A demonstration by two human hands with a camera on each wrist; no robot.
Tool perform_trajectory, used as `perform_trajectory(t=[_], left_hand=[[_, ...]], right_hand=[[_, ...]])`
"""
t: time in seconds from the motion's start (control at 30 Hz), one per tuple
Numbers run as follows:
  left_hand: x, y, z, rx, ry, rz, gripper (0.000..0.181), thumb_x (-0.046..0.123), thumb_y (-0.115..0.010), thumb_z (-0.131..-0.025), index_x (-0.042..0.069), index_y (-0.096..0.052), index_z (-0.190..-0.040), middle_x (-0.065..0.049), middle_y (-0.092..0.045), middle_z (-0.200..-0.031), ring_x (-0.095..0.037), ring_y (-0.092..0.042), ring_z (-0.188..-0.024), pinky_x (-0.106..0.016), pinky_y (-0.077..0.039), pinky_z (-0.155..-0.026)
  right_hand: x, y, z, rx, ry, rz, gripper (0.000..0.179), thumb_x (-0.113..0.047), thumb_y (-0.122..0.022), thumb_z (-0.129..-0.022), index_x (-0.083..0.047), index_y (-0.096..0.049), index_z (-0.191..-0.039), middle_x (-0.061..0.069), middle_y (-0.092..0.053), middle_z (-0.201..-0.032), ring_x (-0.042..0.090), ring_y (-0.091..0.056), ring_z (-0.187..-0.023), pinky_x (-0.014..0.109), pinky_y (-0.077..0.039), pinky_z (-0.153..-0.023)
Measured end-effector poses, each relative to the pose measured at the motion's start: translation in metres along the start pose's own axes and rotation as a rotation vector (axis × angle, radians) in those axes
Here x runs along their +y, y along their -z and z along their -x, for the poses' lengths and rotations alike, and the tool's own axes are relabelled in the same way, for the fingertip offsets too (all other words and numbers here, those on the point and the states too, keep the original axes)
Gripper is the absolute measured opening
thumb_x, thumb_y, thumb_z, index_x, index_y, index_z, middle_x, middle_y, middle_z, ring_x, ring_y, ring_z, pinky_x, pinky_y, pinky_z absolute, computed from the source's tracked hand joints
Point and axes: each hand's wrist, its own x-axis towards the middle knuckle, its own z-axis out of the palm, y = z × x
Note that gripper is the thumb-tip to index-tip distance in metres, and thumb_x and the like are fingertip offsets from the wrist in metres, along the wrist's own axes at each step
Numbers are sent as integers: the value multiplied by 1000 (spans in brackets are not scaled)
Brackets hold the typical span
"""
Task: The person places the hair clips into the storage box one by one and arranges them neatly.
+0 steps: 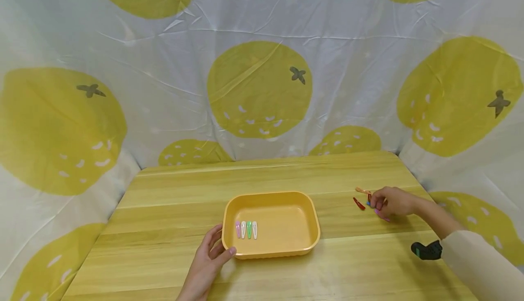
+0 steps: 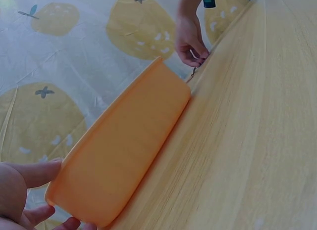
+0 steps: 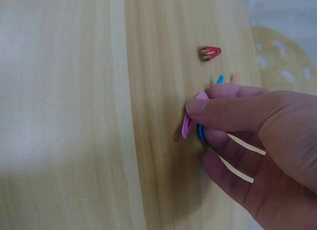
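Observation:
My left hand holds the front left corner of a yellow-orange plastic tray. Its thumb lies at the rim, and the fingers rest along the outer wall. Inside the tray, several snap hair clips lie in a row at the left: a pink clip, a green clip and pale ones. Over on the right, my right hand pinches a pink hair clip between thumb and fingers, low over the table. A blue clip shows by its fingertips, partly hidden. Close by lies a red clip.
An orange clip lies just behind the red one. The wooden table is enclosed at the back and sides by a white curtain printed with yellow fruit. A dark strap end hangs at the right wrist.

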Motion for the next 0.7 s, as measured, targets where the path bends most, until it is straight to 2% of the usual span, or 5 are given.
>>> perform_trajectory(t=[0.2, 0.33, 0.5, 0.7], left_hand=[[-1, -1, 0, -6, 6, 9, 77, 5, -77, -94, 3, -32, -157, -24, -37, -157, -45, -43, -140, -43, -51, -103], [-1, -1, 1, -13, 10, 11, 78, 7, -77, -94, 4, -31, -157, -24, -36, -158, -45, -42, -140, -45, -50, -104], [-1, -1, 0, -14, 3, 7, 77, 6, -76, -94, 4, -32, -157, -24, -36, -158, -46, -42, -140, -46, -49, -104], [0, 2, 0, -5, 3, -1, 78, 6, -76, -94, 4, -31, -157, -24, -36, -158, -46, -41, -141, -45, -50, -104]], right_hand=[[5, -3, -1, 10, 33, 63, 14, 10, -72, -86, -2, -65, -88, 3, -59, -78, 12, -55, -64, 27, -51, -56], [7, -5, -2, 16, 37, 76, 13, 7, -71, -89, -5, -65, -88, 1, -60, -73, 14, -57, -59, 26, -49, -55], [7, -4, -3, -2, 38, 51, 9, 3, -69, -94, -5, -68, -90, 3, -63, -73, 18, -59, -59, 26, -48, -55], [-2, 10, -4, 10, 98, 94, 9, 2, -68, -95, -4, -70, -89, 3, -65, -72, 15, -58, -63, 26, -48, -58]])
